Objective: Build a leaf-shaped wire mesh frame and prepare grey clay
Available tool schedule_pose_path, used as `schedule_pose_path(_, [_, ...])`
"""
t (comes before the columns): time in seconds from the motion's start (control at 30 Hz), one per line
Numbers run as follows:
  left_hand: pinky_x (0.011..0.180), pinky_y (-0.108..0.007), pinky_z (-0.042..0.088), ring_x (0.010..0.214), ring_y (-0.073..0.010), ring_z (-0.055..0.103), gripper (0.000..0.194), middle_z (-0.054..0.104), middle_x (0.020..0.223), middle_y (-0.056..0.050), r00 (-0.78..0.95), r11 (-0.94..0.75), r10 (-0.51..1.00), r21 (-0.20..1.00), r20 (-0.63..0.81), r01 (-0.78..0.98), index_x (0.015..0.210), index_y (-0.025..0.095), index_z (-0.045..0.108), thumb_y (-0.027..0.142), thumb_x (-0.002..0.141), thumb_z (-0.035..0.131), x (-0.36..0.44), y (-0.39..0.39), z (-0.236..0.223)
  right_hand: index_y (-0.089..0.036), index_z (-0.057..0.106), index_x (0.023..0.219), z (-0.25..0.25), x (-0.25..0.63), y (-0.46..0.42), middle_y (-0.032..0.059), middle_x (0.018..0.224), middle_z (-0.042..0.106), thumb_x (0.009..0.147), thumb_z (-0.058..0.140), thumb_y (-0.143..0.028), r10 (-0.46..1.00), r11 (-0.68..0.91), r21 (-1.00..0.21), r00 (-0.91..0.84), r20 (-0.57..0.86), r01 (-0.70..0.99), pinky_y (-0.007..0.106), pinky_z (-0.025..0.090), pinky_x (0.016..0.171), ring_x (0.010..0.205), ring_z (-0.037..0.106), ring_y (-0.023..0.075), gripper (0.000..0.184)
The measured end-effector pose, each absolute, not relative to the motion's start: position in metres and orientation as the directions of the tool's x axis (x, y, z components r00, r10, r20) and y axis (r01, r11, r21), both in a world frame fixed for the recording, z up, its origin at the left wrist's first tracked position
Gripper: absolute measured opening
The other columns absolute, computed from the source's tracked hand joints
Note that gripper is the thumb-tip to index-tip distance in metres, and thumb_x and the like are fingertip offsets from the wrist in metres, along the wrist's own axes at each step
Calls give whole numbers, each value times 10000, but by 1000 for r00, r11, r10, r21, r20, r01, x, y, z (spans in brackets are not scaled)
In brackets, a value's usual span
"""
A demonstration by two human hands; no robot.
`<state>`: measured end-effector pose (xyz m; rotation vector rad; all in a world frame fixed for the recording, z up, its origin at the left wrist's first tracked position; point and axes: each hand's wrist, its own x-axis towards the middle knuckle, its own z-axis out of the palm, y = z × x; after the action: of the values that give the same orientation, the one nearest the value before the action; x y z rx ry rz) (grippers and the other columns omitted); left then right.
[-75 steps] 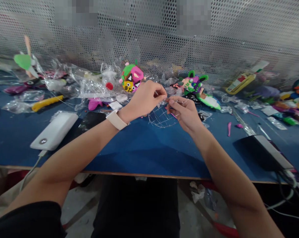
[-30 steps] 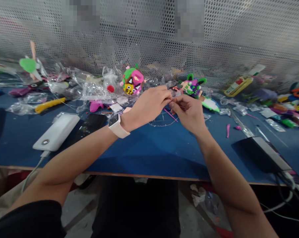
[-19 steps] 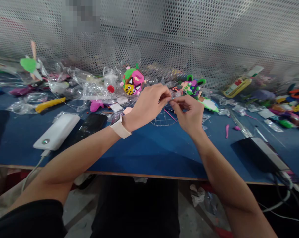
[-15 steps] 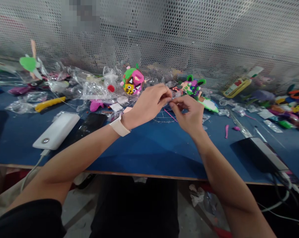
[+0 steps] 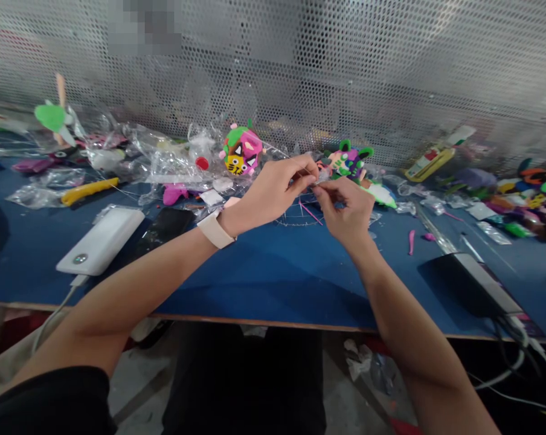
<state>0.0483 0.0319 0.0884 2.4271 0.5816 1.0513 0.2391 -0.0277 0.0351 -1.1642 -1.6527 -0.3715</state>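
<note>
Over the blue table (image 5: 264, 272) my left hand (image 5: 273, 190), with a pale watch band (image 5: 215, 229) on its wrist, pinches the top of a thin wire mesh piece (image 5: 295, 215). My right hand (image 5: 348, 208) meets it fingertip to fingertip and pinches the same wire. The mesh hangs below the fingers, just above the table. A thin pink stick (image 5: 310, 213) lies under the hands. Behind them stand a pink, green and yellow clay ball figure (image 5: 240, 149) and a green and purple clay figure (image 5: 351, 162).
A white power bank (image 5: 99, 240) and a black phone (image 5: 164, 225) lie at the left. Crumpled clear bags (image 5: 164, 157) and a yellow tool (image 5: 88, 190) fill the back left. A black device (image 5: 475, 284) with cables sits at the right, near colourful clay pieces (image 5: 526, 199). A perforated metal screen (image 5: 345, 66) closes the back.
My hands have stayed pinched together on the wire and shifted slightly to the right and away; the mesh now hangs flatter and lower than 2.5 s ago.
</note>
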Motion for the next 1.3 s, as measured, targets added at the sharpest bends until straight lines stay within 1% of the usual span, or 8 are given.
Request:
schedule_pose_path(0.13, [720, -298, 489, 716, -142, 619, 136, 713, 834, -15, 619, -821, 530, 535, 580, 201, 951, 216, 626, 171, 1055, 551, 47, 26, 91, -279, 773, 981, 33, 242, -30, 7, 821, 802, 1011, 732, -328, 442, 438, -178, -38, 896, 881, 343, 574, 673, 677, 713, 175, 71])
schedule_pose_path(0.23, [767, -305, 502, 768, -147, 645, 149, 720, 871, -27, 631, -845, 493, 503, 600, 182, 947, 210, 621, 139, 1049, 540, 46, 25, 92, -287, 780, 936, 36, 240, -33, 5, 816, 813, 1014, 732, -293, 393, 457, -95, -105, 913, 884, 361, 592, 713, 724, 743, 192, 92])
schedule_pose_path(0.47, [776, -326, 495, 801, -168, 659, 150, 718, 895, -39, 649, -872, 466, 435, 601, 224, 993, 205, 635, 150, 1066, 517, 45, 26, 91, -272, 753, 866, 41, 228, -36, -13, 695, 736, 1025, 673, -291, 435, 436, -190, -21, 900, 880, 326, 565, 624, 615, 681, 161, 178])
schedule_pose_path(0.67, [812, -342, 491, 914, -204, 678, 229, 727, 1073, -90, 678, -894, 441, 353, 589, 275, 1063, 193, 629, 118, 1090, 414, 46, 23, 89, -262, 777, 947, 37, 234, -32, -8, 763, 773, 1033, 690, -267, 443, 484, -196, -46, 895, 853, 310, 559, 623, 616, 679, 146, 122])
schedule_pose_path(0.8, [828, -346, 501, 901, -207, 683, 219, 734, 1039, -79, 703, -889, 440, 382, 559, 252, 1056, 195, 627, 92, 1062, 434, 45, 27, 87, -256, 784, 969, 35, 236, -31, -6, 753, 762, 1036, 690, -257, 435, 525, -175, -86, 896, 833, 315, 547, 623, 606, 661, 146, 115])
schedule_pose_path(0.97, [828, -334, 508, 875, -189, 683, 194, 733, 975, -58, 693, -868, 461, 442, 554, 225, 1012, 208, 631, 105, 1049, 471, 43, 31, 88, -258, 778, 994, 32, 238, -31, -5, 739, 733, 1047, 659, -280, 493, 475, -177, -94, 865, 862, 331, 542, 634, 605, 638, 151, 132])
schedule_pose_path(1.2, [733, -313, 473, 714, -143, 619, 134, 705, 815, -11, 646, -828, 512, 526, 566, 196, 949, 202, 654, 132, 1019, 564, 43, 33, 87, -242, 738, 1053, 36, 237, -34, 5, 839, 788, 1056, 629, -224, 517, 504, -139, -169, 839, 853, 311, 534, 654, 676, 695, 145, 110])
schedule_pose_path(1.3, [706, -312, 468, 705, -143, 623, 121, 712, 802, -12, 641, -810, 526, 559, 559, 176, 936, 203, 669, 151, 1012, 591, 43, 34, 86, -251, 734, 1006, 38, 235, -35, -1, 822, 776, 1048, 650, -246, 494, 503, -137, -154, 856, 853, 316, 529, 646, 663, 685, 148, 93])
